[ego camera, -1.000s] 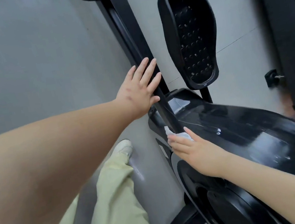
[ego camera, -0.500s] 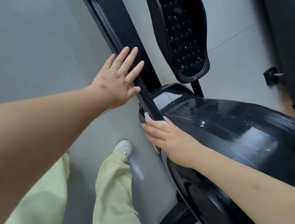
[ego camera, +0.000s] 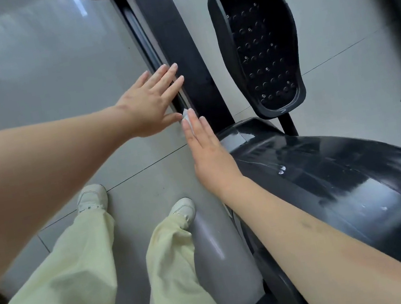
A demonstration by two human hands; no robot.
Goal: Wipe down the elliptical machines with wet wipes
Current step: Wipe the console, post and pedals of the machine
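Pressing a white wet wipe (ego camera: pixel 185 118) against the lower end of the black rail (ego camera: pixel 169 37) of the elliptical machine (ego camera: pixel 345 180), the right hand (ego camera: pixel 209 155) lies flat, fingers straight. The left hand (ego camera: pixel 151 101) rests open on the rail's left edge, just above the wipe.

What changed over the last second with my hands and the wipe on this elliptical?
The right hand slid the wet wipe from the black housing up onto the rail, its fingertips now almost meeting the left hand. Nothing was picked up or let go. The left hand stays flat and open against the rail, and the wipe stays pressed under straight fingers.
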